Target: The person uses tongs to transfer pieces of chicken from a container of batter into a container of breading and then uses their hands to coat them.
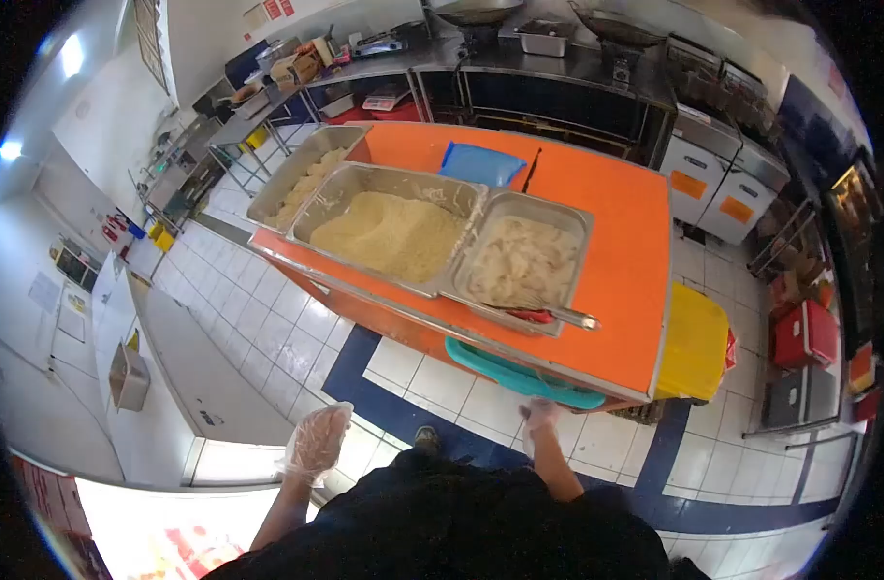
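My left hand point(319, 443), in a clear plastic glove, hangs over the floor in front of the orange table point(616, 251). Its fingers look loosely bent and apart, with nothing seen in them. My right hand point(541, 423), gloved too, is near the table's front edge, below a teal basin point(519, 375); its fingers are small and blurred. On the table stand a metal pan of pale breading point(389, 237) and a pan of raw pieces in whitish liquid point(524, 259). Tongs point(569, 316) rest across that pan's near rim. Neither hand touches the pans.
A third pan point(306, 184) with coated pieces stands at the table's left end. A blue packet point(482, 164) lies behind the pans. A yellow cover point(691, 343) hangs at the table's right side. Woks point(616, 31) sit on the back counter; a white counter point(186, 377) is at left.
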